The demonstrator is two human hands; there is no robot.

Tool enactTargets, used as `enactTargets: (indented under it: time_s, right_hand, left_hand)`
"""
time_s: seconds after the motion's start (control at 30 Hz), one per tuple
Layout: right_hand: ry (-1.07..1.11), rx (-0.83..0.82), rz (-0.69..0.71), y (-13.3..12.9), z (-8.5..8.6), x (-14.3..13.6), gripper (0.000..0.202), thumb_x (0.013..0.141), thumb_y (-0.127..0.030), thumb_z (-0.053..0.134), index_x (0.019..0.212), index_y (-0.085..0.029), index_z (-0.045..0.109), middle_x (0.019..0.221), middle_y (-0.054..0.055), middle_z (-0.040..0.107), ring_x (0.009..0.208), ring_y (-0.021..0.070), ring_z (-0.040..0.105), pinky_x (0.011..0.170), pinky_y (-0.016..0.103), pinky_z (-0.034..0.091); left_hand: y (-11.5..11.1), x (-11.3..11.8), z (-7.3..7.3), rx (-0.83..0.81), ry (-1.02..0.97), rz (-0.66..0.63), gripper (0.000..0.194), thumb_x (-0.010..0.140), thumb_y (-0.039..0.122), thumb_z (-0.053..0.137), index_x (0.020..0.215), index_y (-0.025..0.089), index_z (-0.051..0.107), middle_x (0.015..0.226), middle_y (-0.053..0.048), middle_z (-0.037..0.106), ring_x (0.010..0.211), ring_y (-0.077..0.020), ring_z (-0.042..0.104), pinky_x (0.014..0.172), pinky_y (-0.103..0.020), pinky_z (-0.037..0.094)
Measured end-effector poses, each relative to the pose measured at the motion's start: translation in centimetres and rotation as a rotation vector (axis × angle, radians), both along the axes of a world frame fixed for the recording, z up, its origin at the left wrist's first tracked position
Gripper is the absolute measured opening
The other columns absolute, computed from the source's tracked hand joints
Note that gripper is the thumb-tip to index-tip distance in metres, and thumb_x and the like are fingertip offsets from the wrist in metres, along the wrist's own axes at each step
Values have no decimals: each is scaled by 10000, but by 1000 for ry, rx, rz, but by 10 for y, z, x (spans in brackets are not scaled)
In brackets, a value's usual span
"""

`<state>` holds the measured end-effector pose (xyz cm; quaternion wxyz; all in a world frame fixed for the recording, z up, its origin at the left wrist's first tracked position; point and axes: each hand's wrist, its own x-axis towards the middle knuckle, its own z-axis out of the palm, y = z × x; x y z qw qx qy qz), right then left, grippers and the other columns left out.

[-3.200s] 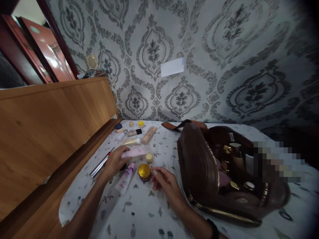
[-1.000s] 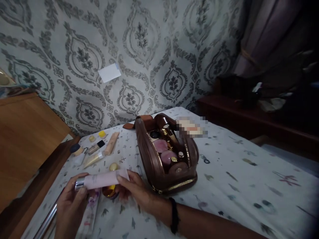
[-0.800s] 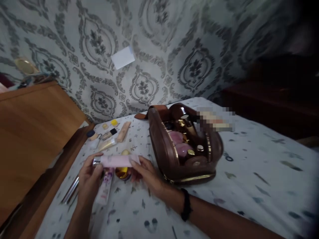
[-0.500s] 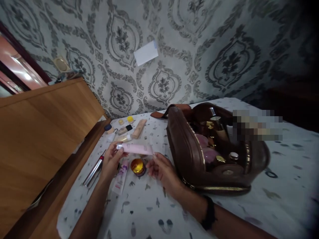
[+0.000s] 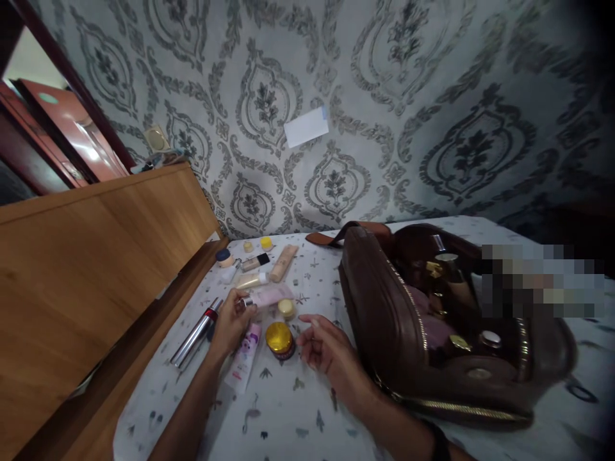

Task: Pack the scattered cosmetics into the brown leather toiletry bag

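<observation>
My left hand (image 5: 234, 320) has its fingers closed on the silver cap end of a pale pink tube (image 5: 269, 296), held low over the patterned sheet. My right hand (image 5: 327, 349) is open, fingers apart and slightly curled, just right of a gold-lidded jar (image 5: 279, 339). A small cream-lidded pot (image 5: 286, 309) sits between the pink tube and that jar. Below my left hand lies a white and purple tube (image 5: 245, 358). To its left are silver tubes with a red band (image 5: 196, 333). The open brown bag (image 5: 384, 301) stands right of my right hand.
Behind the pink tube lie a beige tube (image 5: 284, 263), a clear tube (image 5: 252, 280), a black-capped bottle (image 5: 254, 262), a navy-lidded jar (image 5: 223, 257) and small yellow-lidded pots (image 5: 266, 242). A wooden board (image 5: 110, 256) borders the left side; a patterned wall (image 5: 336, 186) stands behind.
My right hand has let go of the pink tube, which my left hand has lowered toward the sheet. The cream-lidded pot has come into sight. The view has shifted.
</observation>
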<state>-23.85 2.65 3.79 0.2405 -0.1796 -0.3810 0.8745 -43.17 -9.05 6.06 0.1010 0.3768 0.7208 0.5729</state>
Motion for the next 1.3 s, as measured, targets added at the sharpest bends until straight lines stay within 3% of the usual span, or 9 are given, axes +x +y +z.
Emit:
enactTargets:
  time_s: [0.13, 0.23, 0.43, 0.57, 0.73, 0.87, 1.03, 1.17, 1.3]
  right_hand:
    - [8, 29, 10, -1, 1, 1, 564, 621, -628, 803, 931, -180, 655, 643, 16, 674, 497, 127, 565, 481, 243, 354]
    - [7, 44, 17, -2, 0, 2, 542, 637, -627, 798, 909, -180, 655, 651, 19, 674, 497, 129, 566, 476, 244, 348]
    - [4, 111, 21, -4, -4, 1, 556, 640, -647, 785, 912, -179, 661, 675, 14, 664, 512, 130, 571, 481, 243, 344]
    - [-4, 133, 12, -5, -6, 0, 505, 673, -630, 767, 914, -201, 656, 718, 13, 667, 553, 155, 598, 494, 260, 362]
    - [-9, 125, 18, -4, -6, 0, 528, 669, -642, 768, 930, -199, 651, 743, 13, 674, 585, 159, 615, 522, 264, 390]
    - [-11, 122, 5, -4, -7, 0, 550, 653, -663, 773, 920, -195, 658, 730, 9, 666, 562, 148, 603, 511, 260, 388]
    - [4, 143, 2, -4, -9, -1, 532, 688, -663, 749, 932, -197, 668, 739, 14, 664, 563, 153, 605, 494, 258, 380]
    - [13, 153, 3, -3, -11, -3, 540, 674, -682, 745, 911, -204, 663, 716, 7, 653, 540, 152, 596, 477, 255, 366]
    - [14, 136, 4, -4, -10, -3, 540, 658, -681, 757, 904, -210, 661, 704, 4, 652, 537, 153, 597, 476, 254, 357]
  left_hand:
    - [-6, -5, 2, -249, 331, 27, 201, 823, 345, 591, 967, 212, 545, 879, -7, 654, 797, -176, 611, 735, -293, 482]
    - [-7, -5, 4, -347, 403, 15, 97, 822, 285, 567, 886, 215, 588, 865, -16, 688, 817, -197, 632, 744, -307, 474]
    - [-6, 11, 13, -394, 487, 42, 135, 871, 263, 541, 895, 219, 666, 930, -59, 717, 928, -257, 632, 860, -383, 450]
    - [-10, 35, 28, -333, 638, -133, 245, 967, 328, 466, 964, 217, 684, 999, -82, 694, 1007, -259, 595, 894, -377, 444]
    - [-14, 59, 33, -470, 680, -327, 365, 892, 447, 641, 1205, 259, 630, 1116, -75, 660, 1045, -273, 577, 925, -402, 444]
    - [-14, 60, 23, -495, 695, -325, 404, 875, 359, 673, 1258, 259, 589, 1156, -86, 649, 1067, -289, 578, 950, -440, 438]
    - [-12, 58, 25, -453, 611, -468, 421, 881, 251, 651, 1294, 293, 579, 1209, -69, 654, 1102, -256, 596, 964, -386, 461]
    - [-13, 57, 32, -430, 545, -470, 502, 831, 292, 712, 1316, 296, 583, 1231, -79, 664, 1121, -271, 609, 978, -391, 471]
    - [1, 28, 37, -372, 522, -366, 333, 910, 379, 595, 1219, 264, 647, 1202, -82, 685, 1109, -254, 628, 967, -365, 484]
